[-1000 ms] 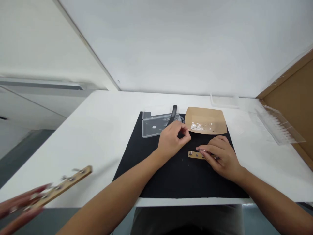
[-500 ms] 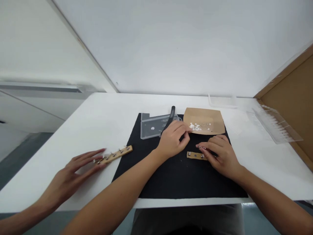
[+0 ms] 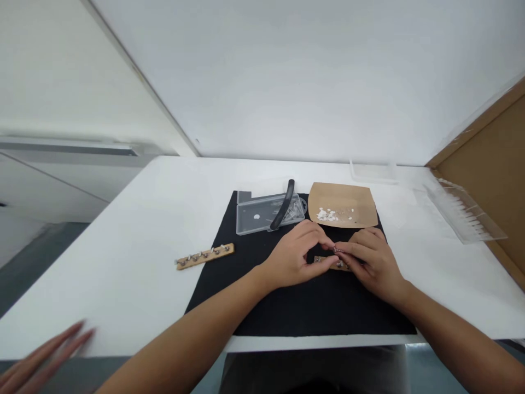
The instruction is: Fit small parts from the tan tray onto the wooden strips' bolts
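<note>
Over the black mat, my right hand (image 3: pixel 371 262) pinches a small shiny metal piece (image 3: pixel 337 250) between thumb and forefinger. Reaching in from the left, my left hand (image 3: pixel 301 254) has its forefinger tip at that piece and its thumb lower down, near a wooden strip. What its fingertips hold, if anything, is too small to make out. The short wooden strip (image 3: pixel 339 265) with metal fittings lies under both hands, largely covered by fingers. Just behind, a brown paper tray (image 3: pixel 340 194) holds small white flakes (image 3: pixel 327 214).
Left lies another wooden strip (image 3: pixel 205 256) with several metal fittings. A clear plastic box (image 3: pixel 248 219) holds thin clear pieces, with a black curved handle (image 3: pixel 283 205) across it. Clear plastic trays (image 3: pixel 467 210) stand right. Another person's hand (image 3: pixel 53 350) is at lower left.
My left hand has moved from the paper tray's edge down to my right hand's fingertips. The other person's hand has let go of the left wooden strip and withdrawn toward the lower left.
</note>
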Demonstrator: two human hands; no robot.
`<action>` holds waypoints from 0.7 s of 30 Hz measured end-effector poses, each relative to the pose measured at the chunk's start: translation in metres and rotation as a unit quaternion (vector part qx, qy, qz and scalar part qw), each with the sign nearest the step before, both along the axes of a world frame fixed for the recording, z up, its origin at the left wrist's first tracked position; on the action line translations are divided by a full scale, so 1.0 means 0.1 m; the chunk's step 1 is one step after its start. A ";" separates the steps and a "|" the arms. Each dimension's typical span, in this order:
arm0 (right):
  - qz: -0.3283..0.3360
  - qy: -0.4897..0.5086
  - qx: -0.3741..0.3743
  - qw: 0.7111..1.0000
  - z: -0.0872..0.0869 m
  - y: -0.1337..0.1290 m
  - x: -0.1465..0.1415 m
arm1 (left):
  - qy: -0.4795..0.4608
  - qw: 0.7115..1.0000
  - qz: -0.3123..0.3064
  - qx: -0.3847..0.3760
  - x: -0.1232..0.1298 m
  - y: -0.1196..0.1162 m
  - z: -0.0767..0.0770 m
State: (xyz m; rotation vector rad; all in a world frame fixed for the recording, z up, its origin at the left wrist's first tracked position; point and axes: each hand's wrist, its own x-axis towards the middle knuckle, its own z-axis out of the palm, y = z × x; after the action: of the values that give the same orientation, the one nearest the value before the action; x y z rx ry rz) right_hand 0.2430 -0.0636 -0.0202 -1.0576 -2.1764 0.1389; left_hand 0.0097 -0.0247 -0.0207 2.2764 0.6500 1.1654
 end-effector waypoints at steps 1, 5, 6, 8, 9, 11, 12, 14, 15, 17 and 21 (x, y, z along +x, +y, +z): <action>-0.001 -0.001 0.002 1.000 0.00 0.00 0.00 | 0.000 1.000 0.003 -0.006 0.00 0.00 0.00; 0.002 -0.003 0.005 1.000 -0.01 0.00 -0.01 | -0.001 1.000 0.007 -0.015 0.02 -0.01 0.01; 0.004 -0.003 0.006 1.000 -0.01 0.00 0.00 | -0.003 1.000 0.008 -0.013 0.02 0.00 0.01; 0.004 -0.004 0.005 1.000 -0.03 0.01 0.00 | -0.007 1.000 0.007 -0.008 0.02 0.01 0.00; 0.002 -0.004 0.003 1.000 -0.04 0.01 0.00 | -0.008 1.000 0.005 -0.005 0.02 0.01 -0.01; -0.002 -0.002 -0.001 1.000 -0.06 0.01 0.00 | -0.010 1.000 0.001 0.002 0.02 0.03 -0.03; -0.002 0.000 -0.002 1.000 -0.07 0.01 0.00 | -0.011 1.000 -0.002 0.006 0.01 0.03 -0.03; 0.000 0.003 -0.003 1.000 -0.08 0.01 0.00 | -0.010 1.000 -0.005 0.009 0.01 0.04 -0.04; 0.003 0.004 -0.003 1.000 -0.08 0.01 0.00 | -0.009 1.000 -0.005 0.007 0.01 0.04 -0.04; 0.010 0.002 -0.009 1.000 -0.07 0.01 -0.01 | -0.010 1.000 -0.010 0.004 0.00 0.03 -0.03; 0.020 -0.026 -0.050 0.998 -0.03 0.02 0.03 | -0.018 0.999 -0.044 0.010 -0.02 0.05 0.00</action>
State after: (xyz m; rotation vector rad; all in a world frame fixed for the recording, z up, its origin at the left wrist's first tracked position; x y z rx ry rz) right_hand 0.2461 -0.0619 -0.0231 -1.0844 -2.2573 0.2431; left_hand 0.0082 -0.0195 -0.0205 2.2725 0.5213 1.1724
